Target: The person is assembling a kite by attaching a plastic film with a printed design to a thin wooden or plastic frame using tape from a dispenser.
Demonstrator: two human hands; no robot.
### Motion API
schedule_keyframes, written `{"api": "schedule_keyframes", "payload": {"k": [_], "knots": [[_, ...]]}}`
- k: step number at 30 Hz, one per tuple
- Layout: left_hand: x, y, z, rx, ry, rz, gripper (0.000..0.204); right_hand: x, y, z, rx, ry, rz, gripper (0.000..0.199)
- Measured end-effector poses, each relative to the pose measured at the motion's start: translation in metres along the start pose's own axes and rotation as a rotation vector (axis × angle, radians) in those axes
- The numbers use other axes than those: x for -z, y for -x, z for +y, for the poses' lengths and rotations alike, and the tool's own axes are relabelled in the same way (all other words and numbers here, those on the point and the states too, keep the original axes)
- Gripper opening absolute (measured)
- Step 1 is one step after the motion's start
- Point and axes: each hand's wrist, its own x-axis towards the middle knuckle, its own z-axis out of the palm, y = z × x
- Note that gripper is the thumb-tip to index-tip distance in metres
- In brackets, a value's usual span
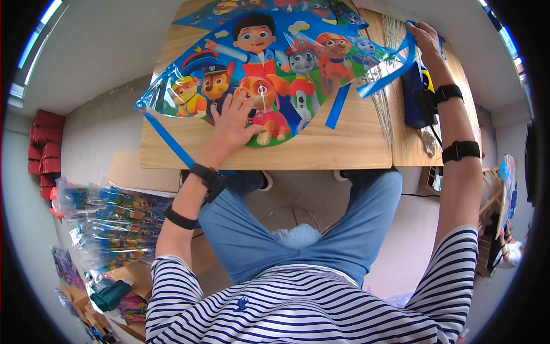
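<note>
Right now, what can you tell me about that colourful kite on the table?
The kite lies flat on the wooden table, its glossy plastic sail printed with cartoon pups and a boy on blue. Blue ribbon tails trail from its edges, one running off the table's front. The left hand presses palm-down on its near part; the right hand pinches a blue ribbon at the far right corner.

- The colourful cartoon-printed kite [269, 63] is thin, glossy plastic film that catches the light.
- Under it, the pale wooden bench [344, 143] looks smooth and matt, with visible grain.
- At the kite's right edge, the blue ribbon tail [389, 71] looks like smooth plastic.
</note>
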Motion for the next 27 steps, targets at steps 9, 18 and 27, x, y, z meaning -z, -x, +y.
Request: {"api": "schedule_keyframes", "payload": {"k": [9,18,27], "knots": [[-0.006,0.002,-0.002,-0.127,-0.11,-0.175,0.083,-0.133,0.162,-0.037,0.826,0.463,-0.124,0.035],[0.006,0.009,0.006,-0.055,-0.132,-0.197,0.082,-0.109,0.281,-0.022,0.551,0.194,-0.165,0.033],[-0.007,0.041,0.106,-0.174,0.199,-0.083,0.034,0.066,0.301,0.16,-0.258,0.434,0.242,0.019]]}}
